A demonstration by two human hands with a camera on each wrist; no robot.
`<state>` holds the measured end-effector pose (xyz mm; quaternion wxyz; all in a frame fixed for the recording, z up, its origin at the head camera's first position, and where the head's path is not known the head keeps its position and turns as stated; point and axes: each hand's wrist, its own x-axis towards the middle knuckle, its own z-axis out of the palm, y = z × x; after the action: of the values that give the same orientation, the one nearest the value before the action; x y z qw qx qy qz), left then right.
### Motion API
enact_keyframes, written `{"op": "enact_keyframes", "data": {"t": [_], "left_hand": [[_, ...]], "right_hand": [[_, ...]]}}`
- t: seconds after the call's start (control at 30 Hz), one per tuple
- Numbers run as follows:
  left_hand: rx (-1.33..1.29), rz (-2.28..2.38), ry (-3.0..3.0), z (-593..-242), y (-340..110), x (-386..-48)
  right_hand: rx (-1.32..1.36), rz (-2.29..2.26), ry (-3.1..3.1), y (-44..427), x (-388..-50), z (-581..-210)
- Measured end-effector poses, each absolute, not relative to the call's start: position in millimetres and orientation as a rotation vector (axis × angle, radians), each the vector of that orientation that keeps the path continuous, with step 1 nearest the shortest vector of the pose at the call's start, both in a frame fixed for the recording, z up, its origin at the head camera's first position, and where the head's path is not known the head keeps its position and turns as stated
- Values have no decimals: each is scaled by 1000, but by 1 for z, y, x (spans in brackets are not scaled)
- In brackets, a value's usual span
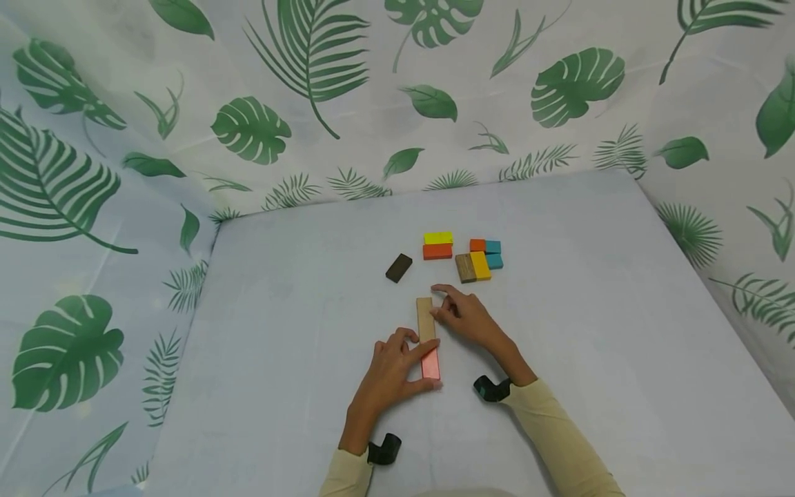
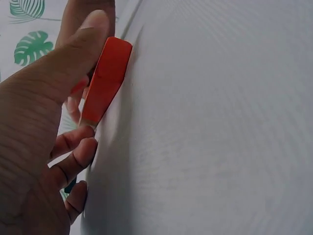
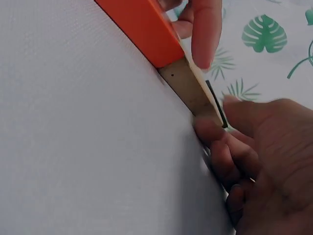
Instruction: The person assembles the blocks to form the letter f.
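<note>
A tan wooden block [image 1: 425, 317] and a red block [image 1: 430, 366], pinkish from above, lie end to end in a line on the white cloth. My left hand [image 1: 388, 373] holds the red block, its thumb at the near end and its index finger across the joint. In the left wrist view the thumb lies along the red block [image 2: 108, 73]. My right hand [image 1: 468, 317] is beside the far part of the tan block, index finger stretched past its end. Seen from the right wrist, a fingertip touches the end of the tan block [image 3: 186, 85]; the thumb looks apart from it.
Beyond the hands lie a dark brown block [image 1: 399, 268], a yellow block [image 1: 438, 237] against an orange-red block [image 1: 437, 252], and a cluster with a brown block [image 1: 465, 268], an amber block [image 1: 480, 266], a small orange block [image 1: 477, 245] and blue blocks [image 1: 493, 261]. Leaf-patterned cloth [image 1: 373, 90] walls the table.
</note>
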<state>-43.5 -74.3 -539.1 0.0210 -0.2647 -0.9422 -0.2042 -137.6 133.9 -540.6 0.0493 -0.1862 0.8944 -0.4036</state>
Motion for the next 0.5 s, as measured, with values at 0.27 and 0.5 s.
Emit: {"op": "enact_keyframes", "data": {"t": [0.27, 0.5], "left_hand": [[-700, -825, -3009, -540, -76, -43], [-678, -906, -3010, -539, -78, -42]], "right_hand": [[-145, -1045, 3087, 145, -151, -542], [-29, -788, 3136, 154, -173, -535]]}}
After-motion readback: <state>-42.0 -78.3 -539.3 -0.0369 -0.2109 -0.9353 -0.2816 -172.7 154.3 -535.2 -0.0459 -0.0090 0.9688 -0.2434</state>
